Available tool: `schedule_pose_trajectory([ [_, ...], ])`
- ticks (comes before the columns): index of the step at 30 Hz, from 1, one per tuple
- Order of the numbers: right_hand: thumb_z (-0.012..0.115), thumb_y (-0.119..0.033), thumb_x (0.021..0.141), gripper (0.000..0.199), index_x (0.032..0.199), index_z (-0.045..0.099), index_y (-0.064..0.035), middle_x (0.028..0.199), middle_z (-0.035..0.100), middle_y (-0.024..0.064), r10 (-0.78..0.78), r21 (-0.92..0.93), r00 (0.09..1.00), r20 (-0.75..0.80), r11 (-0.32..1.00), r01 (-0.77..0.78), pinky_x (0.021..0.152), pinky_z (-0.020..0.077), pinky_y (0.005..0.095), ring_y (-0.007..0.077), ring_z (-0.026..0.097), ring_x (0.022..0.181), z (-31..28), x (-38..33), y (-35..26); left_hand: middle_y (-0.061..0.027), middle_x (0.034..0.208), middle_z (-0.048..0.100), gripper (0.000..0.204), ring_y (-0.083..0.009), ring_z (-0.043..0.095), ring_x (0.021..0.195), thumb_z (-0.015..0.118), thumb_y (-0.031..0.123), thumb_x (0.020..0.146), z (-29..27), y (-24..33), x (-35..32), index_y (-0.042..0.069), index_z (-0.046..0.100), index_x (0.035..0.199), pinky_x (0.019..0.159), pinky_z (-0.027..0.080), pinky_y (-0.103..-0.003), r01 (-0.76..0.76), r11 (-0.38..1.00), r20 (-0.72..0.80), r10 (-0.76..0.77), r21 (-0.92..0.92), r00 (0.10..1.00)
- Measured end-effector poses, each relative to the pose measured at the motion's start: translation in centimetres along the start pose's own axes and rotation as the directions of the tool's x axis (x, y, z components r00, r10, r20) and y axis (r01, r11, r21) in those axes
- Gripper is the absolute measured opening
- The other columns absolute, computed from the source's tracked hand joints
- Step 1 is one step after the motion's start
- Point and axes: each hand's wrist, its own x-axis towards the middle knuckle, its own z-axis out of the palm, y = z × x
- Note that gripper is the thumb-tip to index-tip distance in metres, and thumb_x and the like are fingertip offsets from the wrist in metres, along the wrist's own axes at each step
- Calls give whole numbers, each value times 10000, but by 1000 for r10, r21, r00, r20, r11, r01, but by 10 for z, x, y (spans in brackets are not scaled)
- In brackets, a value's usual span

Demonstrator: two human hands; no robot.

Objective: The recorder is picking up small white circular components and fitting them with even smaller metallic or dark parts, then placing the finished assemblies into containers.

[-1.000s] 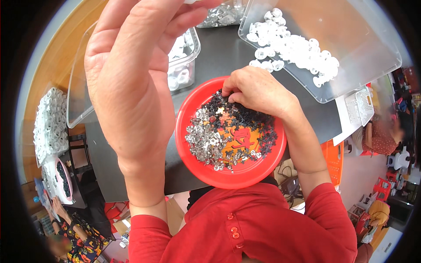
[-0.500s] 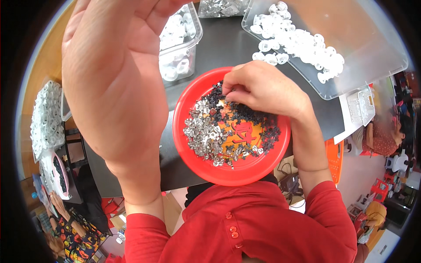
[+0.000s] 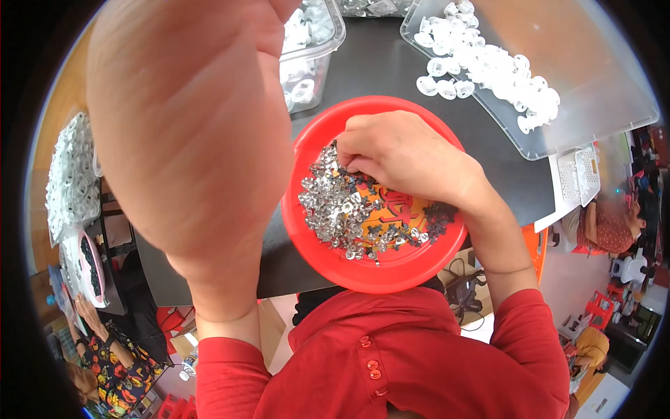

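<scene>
A red round plate (image 3: 363, 277) with an orange and yellow printed middle lies on the dark table in front of me. Small silver metal pieces (image 3: 333, 209) are heaped on its left half, and small black pieces (image 3: 440, 218) lie mostly at its right. My right hand (image 3: 408, 155) reaches over the plate from the right, fingertips pinched together at the upper edge of the silver heap. What they hold, if anything, is hidden. Raised close to the camera, my left hand (image 3: 188, 133) shows its palm side, its fingers mostly cut off by the upper edge.
Behind the plate stands a clear tub (image 3: 307, 73) of white plastic parts. White round parts (image 3: 488, 73) lie in a large clear bin (image 3: 593, 133) at the right. A bag of white parts (image 3: 70, 178) sits far left, above another person's hands (image 3: 91, 314).
My left hand looks larger and nearer the camera. The pinched right hand has shifted slightly left across the plate, toward the silver pieces. The whole view has moved a little.
</scene>
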Motion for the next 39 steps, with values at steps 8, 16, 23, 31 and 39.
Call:
schedule_pose_trajectory([
  [8,693,-100,790,158,899,683,14,764,681,55,146,729,986,-80,683,-42,598,471,234,91,591,644,-45,-10,-2,-90,974,663,220,-72,554,707,534,141,924,20,3,21,-2,605,1077,612,410,-203,148,983,33,-152,105,988],
  [16,721,-62,815,106,906,673,-38,780,652,-24,211,859,886,-413,412,303,592,444,180,30,578,697,-93,-5,-20,9,798,623,144,-9,490,661,595,172,925,14,3,24,47,649,973,573,371,-168,347,928,-7,-349,139,937],
  [23,711,-45,806,122,909,648,-24,757,644,23,201,808,843,-499,458,370,494,360,176,36,495,582,-119,9,-28,25,825,613,168,-12,514,716,633,176,892,15,8,28,40,659,986,556,342,-159,297,924,61,-319,241,946],
  [31,712,-96,830,91,892,668,-47,755,628,-41,212,845,868,-449,416,335,554,368,166,8,510,647,-117,12,-35,25,774,619,110,-42,483,628,713,70,808,5,-1,29,50,685,912,508,357,-217,74,880,123,-148,468,981],
  [39,673,-61,848,117,947,622,-25,815,627,7,229,856,849,-477,340,389,514,336,179,35,477,609,-113,11,-29,-29,731,590,125,-109,499,585,720,26,765,12,0,34,49,664,875,497,360,-247,-199,744,259,35,638,965],
])
